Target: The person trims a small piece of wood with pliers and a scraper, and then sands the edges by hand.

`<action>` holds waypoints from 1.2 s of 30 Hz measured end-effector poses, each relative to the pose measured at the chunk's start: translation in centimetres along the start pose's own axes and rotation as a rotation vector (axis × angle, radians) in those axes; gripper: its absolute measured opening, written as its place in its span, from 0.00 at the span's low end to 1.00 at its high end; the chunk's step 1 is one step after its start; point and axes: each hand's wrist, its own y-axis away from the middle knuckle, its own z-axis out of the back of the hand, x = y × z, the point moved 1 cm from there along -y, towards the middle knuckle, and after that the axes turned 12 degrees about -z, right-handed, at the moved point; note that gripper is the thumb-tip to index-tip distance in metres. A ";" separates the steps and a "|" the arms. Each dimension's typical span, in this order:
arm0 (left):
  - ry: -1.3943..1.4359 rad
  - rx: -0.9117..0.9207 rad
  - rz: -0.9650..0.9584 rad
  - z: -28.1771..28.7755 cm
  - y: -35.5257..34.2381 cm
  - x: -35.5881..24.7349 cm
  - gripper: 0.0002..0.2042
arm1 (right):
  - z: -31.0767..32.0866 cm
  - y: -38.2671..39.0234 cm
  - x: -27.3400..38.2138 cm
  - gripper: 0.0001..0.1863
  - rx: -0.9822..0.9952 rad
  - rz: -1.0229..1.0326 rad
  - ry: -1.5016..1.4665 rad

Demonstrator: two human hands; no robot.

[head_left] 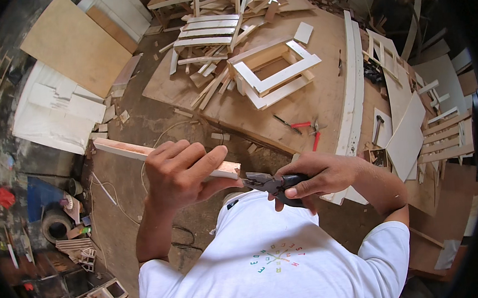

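My left hand (182, 172) is closed around a narrow wooden strip (122, 149) with white faces and a bare-wood edge. The strip slants across in front of my chest, one end out to the left. In my right hand (321, 176) is a pair of pliers (277, 185) with dark handles, gripped in a fist. Their jaws point left and meet the strip's right end. Whether they clamp a nail or the wood itself is too small to tell.
Beyond my hands, a wooden worktable (225, 108) bears a white box frame (275, 71), red-handled pincers (315, 135) and a pile of wood scraps (205, 68). Long white boards (351, 86) lie along its right side. A hammer (378, 125) rests further right. Plywood sheets (82, 43) lean at the left.
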 end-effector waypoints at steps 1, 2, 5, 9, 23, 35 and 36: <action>-0.002 0.003 0.001 -0.4 -0.5 0.1 0.28 | 0.6 0.2 -0.4 0.22 0.015 0.003 -0.032; 0.001 0.014 -0.007 -0.7 -1.0 0.2 0.28 | 1.1 0.5 -0.3 0.22 0.008 -0.002 -0.019; 0.018 0.036 -0.016 -1.6 -2.3 0.3 0.28 | 2.6 1.4 0.1 0.22 -0.007 -0.025 0.010; 0.046 0.032 -0.029 -2.8 -3.6 1.4 0.28 | 4.1 1.7 0.2 0.23 -0.036 -0.044 0.039; 0.075 0.033 -0.183 -3.1 -3.8 8.0 0.28 | 5.0 -0.6 4.0 0.24 -0.174 -0.054 0.086; 0.145 -0.002 -0.234 -3.6 -2.3 12.1 0.27 | 4.6 -3.5 5.5 0.24 -0.126 -0.107 -0.174; 0.144 -0.003 -0.241 -3.7 -2.3 12.3 0.27 | 4.6 -3.8 5.4 0.24 -0.135 -0.086 -0.171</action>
